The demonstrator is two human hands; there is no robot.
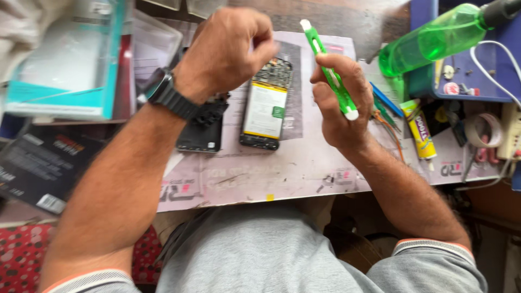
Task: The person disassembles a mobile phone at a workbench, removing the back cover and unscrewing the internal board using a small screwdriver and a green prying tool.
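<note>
Left wrist watch point(163, 89) — hands' fingertips blurred over opened phone point(267, 104).

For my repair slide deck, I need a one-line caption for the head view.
Right hand grips a green tool while the left hand hovers over an opened phone on a cluttered bench.

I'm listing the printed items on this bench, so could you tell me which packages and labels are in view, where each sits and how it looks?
White and teal box: far left, flat rectangular.
Black package: lower left, flat, with a white sticker.
Yellow glue tube: right of the right hand, slim, red print.
Battery label: on the opened phone at centre, white with yellow edges and a green patch.
</note>
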